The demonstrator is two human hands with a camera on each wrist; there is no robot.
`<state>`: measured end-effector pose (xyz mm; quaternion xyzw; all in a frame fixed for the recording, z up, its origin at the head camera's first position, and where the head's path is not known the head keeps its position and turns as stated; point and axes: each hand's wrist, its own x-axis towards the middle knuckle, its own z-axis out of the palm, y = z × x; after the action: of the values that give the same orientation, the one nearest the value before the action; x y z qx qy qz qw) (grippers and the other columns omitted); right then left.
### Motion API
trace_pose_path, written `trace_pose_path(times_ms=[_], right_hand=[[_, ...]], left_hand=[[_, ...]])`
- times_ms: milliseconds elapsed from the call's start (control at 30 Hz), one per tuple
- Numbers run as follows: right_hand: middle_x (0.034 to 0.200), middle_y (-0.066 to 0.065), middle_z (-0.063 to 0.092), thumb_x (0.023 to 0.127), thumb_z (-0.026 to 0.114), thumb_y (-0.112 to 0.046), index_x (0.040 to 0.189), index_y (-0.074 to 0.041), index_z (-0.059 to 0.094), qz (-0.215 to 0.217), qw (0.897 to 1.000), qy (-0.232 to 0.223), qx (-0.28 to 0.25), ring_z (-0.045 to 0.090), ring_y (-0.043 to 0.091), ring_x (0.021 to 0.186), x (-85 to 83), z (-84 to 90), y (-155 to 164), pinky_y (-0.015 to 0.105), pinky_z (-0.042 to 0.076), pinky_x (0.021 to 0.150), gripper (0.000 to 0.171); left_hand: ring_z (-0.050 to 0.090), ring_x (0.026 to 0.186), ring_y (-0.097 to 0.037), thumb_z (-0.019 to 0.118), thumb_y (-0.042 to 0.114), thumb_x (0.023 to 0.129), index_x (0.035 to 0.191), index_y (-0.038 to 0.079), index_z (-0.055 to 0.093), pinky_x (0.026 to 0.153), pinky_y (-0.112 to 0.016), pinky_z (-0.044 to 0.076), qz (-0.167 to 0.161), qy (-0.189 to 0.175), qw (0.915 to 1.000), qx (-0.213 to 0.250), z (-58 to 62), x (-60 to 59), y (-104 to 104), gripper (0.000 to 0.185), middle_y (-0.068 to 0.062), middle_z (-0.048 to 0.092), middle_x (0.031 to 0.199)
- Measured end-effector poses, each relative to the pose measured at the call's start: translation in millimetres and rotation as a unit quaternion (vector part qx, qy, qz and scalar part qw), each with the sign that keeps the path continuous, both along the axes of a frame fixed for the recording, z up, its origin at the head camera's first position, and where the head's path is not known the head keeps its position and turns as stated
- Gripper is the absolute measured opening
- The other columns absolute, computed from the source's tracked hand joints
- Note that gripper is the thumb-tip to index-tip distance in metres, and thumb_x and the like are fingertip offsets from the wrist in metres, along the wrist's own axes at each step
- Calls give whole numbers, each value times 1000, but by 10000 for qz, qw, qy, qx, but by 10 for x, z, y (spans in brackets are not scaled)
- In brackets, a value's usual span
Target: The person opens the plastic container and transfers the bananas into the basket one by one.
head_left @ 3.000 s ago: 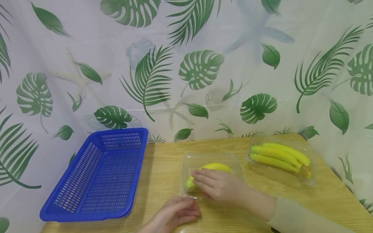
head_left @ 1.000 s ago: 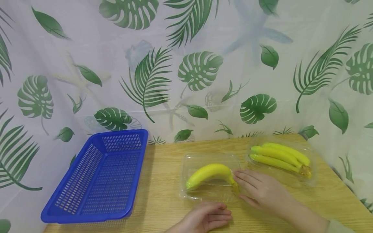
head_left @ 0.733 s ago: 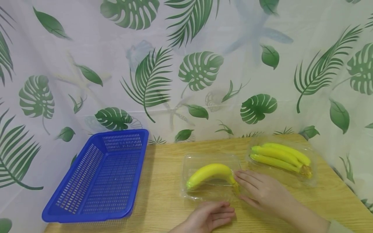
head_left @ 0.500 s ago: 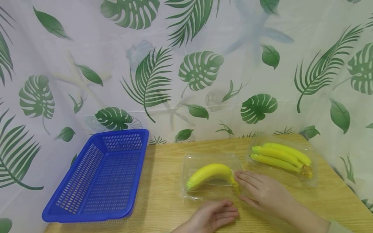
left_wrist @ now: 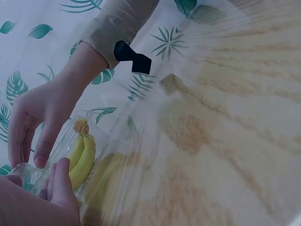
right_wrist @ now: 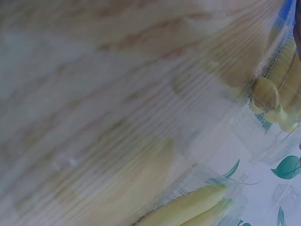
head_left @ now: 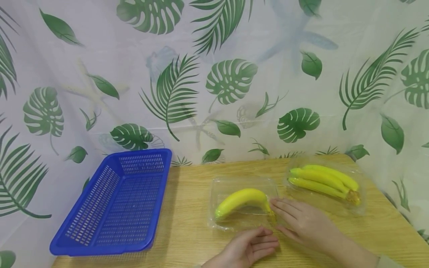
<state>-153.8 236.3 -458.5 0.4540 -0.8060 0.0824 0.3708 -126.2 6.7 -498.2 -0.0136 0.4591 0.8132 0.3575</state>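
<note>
A clear plastic container (head_left: 222,182) with a yellow banana (head_left: 242,197) in it lies on the table. My right hand (head_left: 305,223) has its fingers extended at the container's right edge, by the banana's stem end. Just in front of the container's lower right corner is my left hand (head_left: 246,247), palm turned to the right and fingers loosely bent, with thumb near the front rim. In the left wrist view, the right hand (left_wrist: 44,108) reaches down to the clear plastic opposite the left hand (left_wrist: 47,202). Only a sliver of a hand shows in the right wrist view.
A second clear container (head_left: 318,203) with several bananas (head_left: 325,182) sits at the back right of the wooden table (head_left: 187,212). On the left stands a blue plastic basket (head_left: 155,201) with perforated sides. A leaf-patterned curtain (head_left: 231,145) hangs behind the table.
My right hand has moved from over the banana to the container's right edge, uncovering the banana. My left hand has slid right along the front side and edged closer. The containers have stayed put.
</note>
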Motion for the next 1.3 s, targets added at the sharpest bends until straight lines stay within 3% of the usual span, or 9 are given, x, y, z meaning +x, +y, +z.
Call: trace_pose_path(times_ms=[100, 233, 367, 500, 600, 700, 800, 1300], right_hand=[[124, 14, 79, 116, 34, -43, 119, 3, 77, 10, 10000, -18, -19, 76, 25, 108, 2, 2, -5, 12, 16, 131, 63], [126, 13, 78, 116, 36, -43, 121, 1, 77, 42, 10000, 24, -46, 77, 25, 109, -3, -10, -18, 16, 27, 130, 60], [126, 12, 78, 115, 36, -43, 120, 0, 78, 36, 10000, 38, -18, 77, 24, 109, -2, 2, -43, 17, 30, 128, 60], [124, 12, 79, 116, 33, -42, 118, 1, 79, -20, 10000, 67, 15, 77, 24, 108, 7, 14, -59, 16, 32, 127, 63], [124, 12, 79, 116, 32, -42, 117, 0, 79, -74, 9999, 92, 38, 78, 23, 107, 14, 15, -66, 22, 51, 113, 63], [123, 12, 79, 116, 32, -42, 116, 0, 79, -110, 9999, 112, 70, 78, 23, 107, 15, 9, -72, 31, 60, 94, 64], [123, 12, 79, 116, 31, -42, 116, 0, 79, -114, 9998, 117, 96, 78, 23, 106, 10, 4, -74, 36, 61, 88, 64], [121, 13, 80, 117, 31, -38, 114, 1, 80, 11, 9996, 215, 189, 78, 23, 105, -8, 0, -89, 36, 63, 87, 63]], left_hand=[[68, 130, -32, 52, 26, 112, 138, -10, 60, 118, -44, 52, -44, -64, 10000, 49, 24, 7, 34, 45, -28, 66, 139], [66, 132, -35, 52, 25, 112, 135, -8, 62, 120, -45, 50, -35, -102, 9999, 117, 51, 19, 78, 41, -28, 67, 137], [69, 129, -33, 52, 24, 111, 124, -1, 67, 119, -45, 50, 14, -190, 9997, 178, 58, 24, 107, 32, -24, 71, 133], [71, 126, -29, 53, 22, 111, 124, 0, 67, 120, -45, 50, 44, -234, 9994, 241, 61, 23, 137, 29, -22, 73, 130], [71, 125, -28, 53, 20, 110, 128, -4, 65, 120, -44, 50, 101, -235, 9992, 295, 62, 24, 163, 32, -21, 73, 129], [71, 125, -28, 53, 18, 110, 131, -7, 63, 120, -43, 50, 182, -234, 9991, 308, 56, 25, 186, 34, -20, 73, 129], [72, 122, -26, 52, 16, 110, 131, -8, 63, 119, -41, 51, 271, -306, 9987, 292, 51, 25, 199, 34, -19, 74, 127], [77, 108, -17, 54, 17, 111, 125, -5, 67, 113, -35, 56, 577, -580, 9961, 322, 68, 41, 242, 30, -10, 78, 110]])
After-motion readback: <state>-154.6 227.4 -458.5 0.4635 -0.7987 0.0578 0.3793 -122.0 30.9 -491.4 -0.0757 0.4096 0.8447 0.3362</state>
